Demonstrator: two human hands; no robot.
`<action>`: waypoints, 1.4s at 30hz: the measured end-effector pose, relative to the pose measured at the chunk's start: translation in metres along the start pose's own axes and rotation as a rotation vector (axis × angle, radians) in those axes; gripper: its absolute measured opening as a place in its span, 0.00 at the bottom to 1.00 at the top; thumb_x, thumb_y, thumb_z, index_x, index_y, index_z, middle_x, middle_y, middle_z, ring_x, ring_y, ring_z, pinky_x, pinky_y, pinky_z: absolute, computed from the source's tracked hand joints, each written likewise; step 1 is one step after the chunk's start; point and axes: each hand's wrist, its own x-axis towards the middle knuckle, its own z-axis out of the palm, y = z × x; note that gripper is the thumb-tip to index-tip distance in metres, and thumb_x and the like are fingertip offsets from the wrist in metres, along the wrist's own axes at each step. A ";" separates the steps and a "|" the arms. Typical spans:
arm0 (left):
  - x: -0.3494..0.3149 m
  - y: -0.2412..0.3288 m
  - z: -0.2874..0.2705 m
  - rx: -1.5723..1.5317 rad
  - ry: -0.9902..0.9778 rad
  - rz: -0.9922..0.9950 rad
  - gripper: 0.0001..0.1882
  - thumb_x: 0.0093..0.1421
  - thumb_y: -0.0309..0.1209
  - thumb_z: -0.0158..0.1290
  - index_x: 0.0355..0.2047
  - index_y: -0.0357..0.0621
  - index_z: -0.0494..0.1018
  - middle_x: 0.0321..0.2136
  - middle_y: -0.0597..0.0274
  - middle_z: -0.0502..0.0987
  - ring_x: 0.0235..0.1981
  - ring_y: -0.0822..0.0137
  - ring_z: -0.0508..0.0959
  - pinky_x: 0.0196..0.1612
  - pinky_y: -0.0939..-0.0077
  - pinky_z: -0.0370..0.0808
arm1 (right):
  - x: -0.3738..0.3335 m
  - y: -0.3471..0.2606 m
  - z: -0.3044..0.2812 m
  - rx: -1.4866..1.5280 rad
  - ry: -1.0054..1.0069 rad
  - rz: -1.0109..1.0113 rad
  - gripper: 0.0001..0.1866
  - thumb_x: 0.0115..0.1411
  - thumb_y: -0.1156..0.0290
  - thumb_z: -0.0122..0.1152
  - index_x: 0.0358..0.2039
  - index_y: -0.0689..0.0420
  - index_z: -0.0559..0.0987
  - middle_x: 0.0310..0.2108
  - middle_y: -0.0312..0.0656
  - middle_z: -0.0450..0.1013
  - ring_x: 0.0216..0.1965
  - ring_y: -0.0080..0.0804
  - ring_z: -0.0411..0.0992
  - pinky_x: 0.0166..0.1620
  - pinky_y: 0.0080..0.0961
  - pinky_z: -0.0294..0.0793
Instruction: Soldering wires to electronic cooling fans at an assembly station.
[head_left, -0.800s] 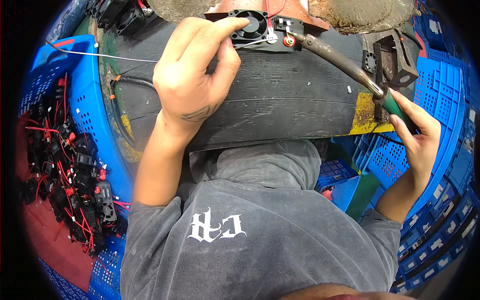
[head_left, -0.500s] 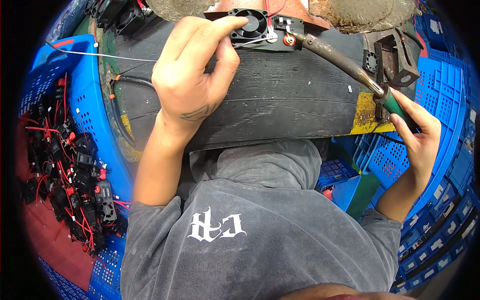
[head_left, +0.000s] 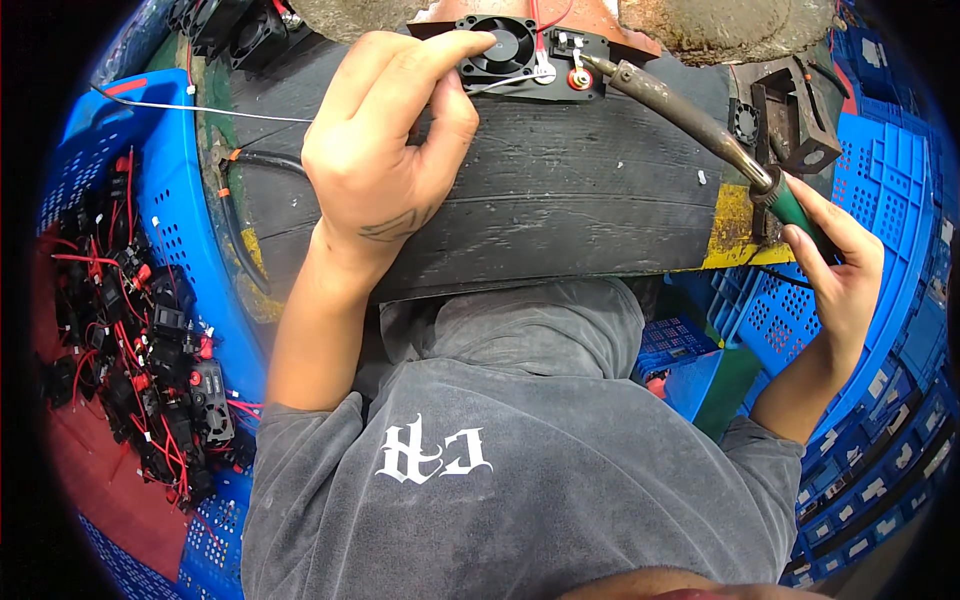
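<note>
A black square fan (head_left: 497,48) sits in a flat black plastic housing (head_left: 560,92) at the far side of the bench. My left hand (head_left: 385,140) rests its index fingertip on the fan's hub. A thin silvery solder wire (head_left: 210,108) runs in from the left, passes through that closed hand and comes out toward the pad at the base of the red wires. My right hand (head_left: 835,240) grips a soldering iron (head_left: 690,120) by its green handle. Its tip reaches the housing beside a small switch-like part (head_left: 567,42) and a round red-ringed terminal (head_left: 580,78); exact contact is unclear.
A blue crate (head_left: 165,200) at the left holds a tangle of black fan units with red wires (head_left: 150,330). Pliers with orange-banded handles (head_left: 228,190) lie at the bench's left. A metal bracket (head_left: 795,125) stands at the right, beside a small fan (head_left: 743,122). Blue crates (head_left: 880,200) line the right.
The iron's tip has shifted slightly right and up, away from the red-ringed terminal. My left hand stays nearly still with its finger on the fan.
</note>
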 end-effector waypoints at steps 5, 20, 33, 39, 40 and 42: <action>0.000 0.001 0.000 -0.002 -0.007 -0.013 0.15 0.55 0.13 0.54 0.41 0.38 0.82 0.25 0.63 0.74 0.23 0.76 0.70 0.25 0.84 0.67 | 0.002 0.002 -0.002 -0.052 -0.010 -0.043 0.22 0.52 0.83 0.67 0.50 0.63 0.81 0.45 0.46 0.81 0.45 0.32 0.79 0.51 0.23 0.74; 0.000 -0.002 0.001 0.002 0.000 0.024 0.15 0.55 0.13 0.54 0.41 0.38 0.82 0.25 0.63 0.74 0.23 0.76 0.70 0.25 0.84 0.67 | 0.005 0.011 -0.003 -0.003 -0.025 -0.047 0.22 0.53 0.82 0.67 0.50 0.63 0.81 0.45 0.46 0.81 0.46 0.31 0.79 0.52 0.23 0.74; 0.000 0.000 0.000 -0.006 -0.002 0.000 0.15 0.55 0.13 0.54 0.41 0.38 0.82 0.25 0.64 0.73 0.23 0.77 0.70 0.24 0.85 0.66 | 0.006 0.014 -0.004 0.002 -0.008 -0.050 0.21 0.53 0.82 0.67 0.50 0.63 0.81 0.46 0.46 0.81 0.46 0.32 0.79 0.52 0.24 0.74; 0.000 0.002 -0.001 0.001 -0.017 -0.025 0.15 0.55 0.13 0.54 0.41 0.38 0.82 0.25 0.63 0.74 0.23 0.75 0.71 0.26 0.84 0.67 | 0.010 0.012 -0.003 -0.004 -0.049 -0.078 0.22 0.53 0.83 0.67 0.50 0.64 0.81 0.47 0.47 0.80 0.47 0.32 0.79 0.52 0.24 0.74; 0.000 0.002 -0.001 0.000 -0.025 -0.040 0.15 0.54 0.13 0.54 0.41 0.38 0.82 0.25 0.62 0.74 0.23 0.75 0.71 0.26 0.83 0.68 | 0.010 0.013 -0.002 -0.002 -0.037 -0.076 0.22 0.53 0.83 0.66 0.51 0.64 0.81 0.47 0.47 0.80 0.47 0.32 0.78 0.53 0.24 0.74; 0.001 -0.001 0.002 -0.013 0.001 -0.016 0.16 0.53 0.13 0.55 0.40 0.39 0.82 0.24 0.63 0.73 0.21 0.75 0.69 0.24 0.81 0.67 | 0.010 0.013 -0.002 0.001 -0.024 -0.077 0.22 0.53 0.83 0.66 0.51 0.65 0.80 0.47 0.47 0.80 0.47 0.32 0.78 0.53 0.24 0.74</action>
